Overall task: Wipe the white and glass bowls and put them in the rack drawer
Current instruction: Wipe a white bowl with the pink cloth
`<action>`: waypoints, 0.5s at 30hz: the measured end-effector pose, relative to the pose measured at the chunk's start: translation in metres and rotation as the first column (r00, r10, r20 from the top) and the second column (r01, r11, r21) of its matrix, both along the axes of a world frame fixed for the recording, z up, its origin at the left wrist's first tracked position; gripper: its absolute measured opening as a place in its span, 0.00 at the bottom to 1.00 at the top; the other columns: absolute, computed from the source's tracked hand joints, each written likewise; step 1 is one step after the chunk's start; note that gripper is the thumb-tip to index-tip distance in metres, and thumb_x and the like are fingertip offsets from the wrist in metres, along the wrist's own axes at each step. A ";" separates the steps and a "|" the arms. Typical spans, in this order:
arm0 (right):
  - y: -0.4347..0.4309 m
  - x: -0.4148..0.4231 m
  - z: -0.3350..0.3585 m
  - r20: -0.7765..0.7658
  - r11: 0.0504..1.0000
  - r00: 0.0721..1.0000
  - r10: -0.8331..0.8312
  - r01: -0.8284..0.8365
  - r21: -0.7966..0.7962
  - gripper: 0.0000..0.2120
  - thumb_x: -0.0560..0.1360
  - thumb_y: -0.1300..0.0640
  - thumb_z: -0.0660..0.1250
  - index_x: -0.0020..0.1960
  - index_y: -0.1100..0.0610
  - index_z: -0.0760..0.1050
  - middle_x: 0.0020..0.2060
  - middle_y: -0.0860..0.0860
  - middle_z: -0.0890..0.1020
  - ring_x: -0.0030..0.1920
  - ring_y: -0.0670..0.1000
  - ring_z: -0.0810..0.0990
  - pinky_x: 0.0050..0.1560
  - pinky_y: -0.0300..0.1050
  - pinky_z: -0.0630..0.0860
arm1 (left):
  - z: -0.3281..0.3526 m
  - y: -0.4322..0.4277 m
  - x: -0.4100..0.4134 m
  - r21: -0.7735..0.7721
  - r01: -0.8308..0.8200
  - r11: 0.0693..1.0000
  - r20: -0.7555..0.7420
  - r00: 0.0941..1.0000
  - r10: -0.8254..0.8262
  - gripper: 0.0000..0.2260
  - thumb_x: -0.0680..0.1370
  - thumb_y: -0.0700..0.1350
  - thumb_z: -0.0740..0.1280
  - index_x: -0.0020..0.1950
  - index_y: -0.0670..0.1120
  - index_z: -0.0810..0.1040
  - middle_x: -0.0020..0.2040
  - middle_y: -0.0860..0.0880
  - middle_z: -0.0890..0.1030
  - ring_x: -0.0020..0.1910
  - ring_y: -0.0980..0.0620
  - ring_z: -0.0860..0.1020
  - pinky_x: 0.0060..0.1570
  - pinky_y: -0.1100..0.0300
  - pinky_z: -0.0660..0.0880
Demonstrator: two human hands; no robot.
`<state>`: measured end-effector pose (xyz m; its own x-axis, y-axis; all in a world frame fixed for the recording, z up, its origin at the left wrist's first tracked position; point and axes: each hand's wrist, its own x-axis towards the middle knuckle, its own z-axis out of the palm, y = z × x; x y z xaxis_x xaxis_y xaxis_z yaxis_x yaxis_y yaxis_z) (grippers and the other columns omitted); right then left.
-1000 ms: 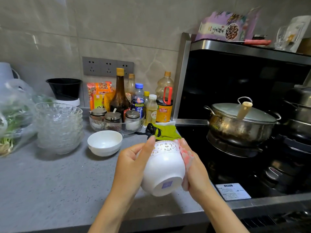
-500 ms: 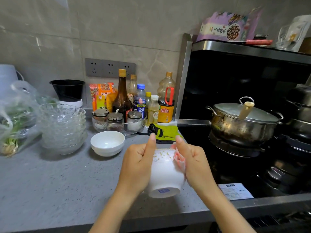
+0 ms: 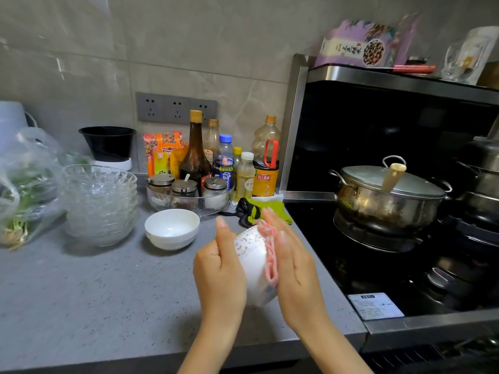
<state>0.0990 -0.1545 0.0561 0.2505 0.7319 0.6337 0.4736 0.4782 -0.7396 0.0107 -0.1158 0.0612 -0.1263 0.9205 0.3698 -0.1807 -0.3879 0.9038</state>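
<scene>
Wiping is judged underway: a patterned white bowl, tipped sideways right of the plain white bowl, is gripped by the curled left hand while a pink cloth is pressed on by the flat right hand. Turning it seems needed next.

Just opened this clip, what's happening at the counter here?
A person is wiping a bowl over the grey counter. The left hand grips a patterned white bowl, tipped on its side, while the right hand presses a pink cloth against its rim and outer wall. A plain white bowl sits on the counter beside a stack of glass bowls, neither in hand. No rack drawer is in view.
</scene>
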 end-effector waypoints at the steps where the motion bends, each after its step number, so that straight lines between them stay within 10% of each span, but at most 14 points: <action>1: -0.001 -0.004 0.000 0.099 0.999 0.994 -0.042 0.040 0.026 0.18 0.80 0.44 0.48 0.69 0.38 0.66 0.70 0.36 0.68 0.73 0.40 0.62 0.73 0.50 0.61 | 0.001 0.000 0.000 0.004 0.004 1.000 0.012 1.000 -0.004 0.30 0.74 0.64 0.53 0.26 0.41 0.68 0.23 0.45 0.72 0.25 0.51 0.71 0.29 0.52 0.67; 6: 0.002 -0.012 -0.004 0.518 0.958 0.810 -0.277 0.188 0.218 0.20 0.83 0.50 0.48 0.72 0.49 0.68 0.72 0.43 0.68 0.74 0.44 0.60 0.72 0.50 0.60 | -0.001 0.000 -0.002 0.081 -0.006 0.997 -0.088 0.996 0.013 0.33 0.73 0.69 0.51 0.31 0.42 0.76 0.25 0.44 0.78 0.28 0.45 0.78 0.34 0.43 0.75; 10: 0.000 -0.003 0.009 0.041 0.999 0.998 0.053 -0.053 -0.014 0.17 0.81 0.47 0.51 0.66 0.42 0.72 0.66 0.41 0.75 0.69 0.41 0.69 0.69 0.43 0.66 | 0.000 -0.002 -0.010 0.107 0.069 0.992 -0.142 0.988 -0.054 0.33 0.68 0.69 0.60 0.29 0.37 0.70 0.25 0.38 0.72 0.25 0.45 0.69 0.27 0.50 0.67; 15: 0.003 0.010 0.017 -0.250 0.982 0.963 0.104 -0.139 -0.125 0.16 0.78 0.46 0.59 0.45 0.50 0.83 0.42 0.49 0.84 0.46 0.47 0.82 0.48 0.41 0.76 | 0.000 0.001 -0.017 0.011 0.287 0.958 -0.013 0.958 -0.287 0.28 0.63 0.61 0.73 0.31 0.36 0.71 0.28 0.37 0.72 0.28 0.49 0.72 0.31 0.56 0.67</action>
<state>0.1095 -0.1511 0.0727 0.2870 0.8436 0.4539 0.2175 0.4040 -0.8885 -0.0064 -0.1150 0.0611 0.1464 0.9126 0.3817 -0.2757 -0.3329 0.9017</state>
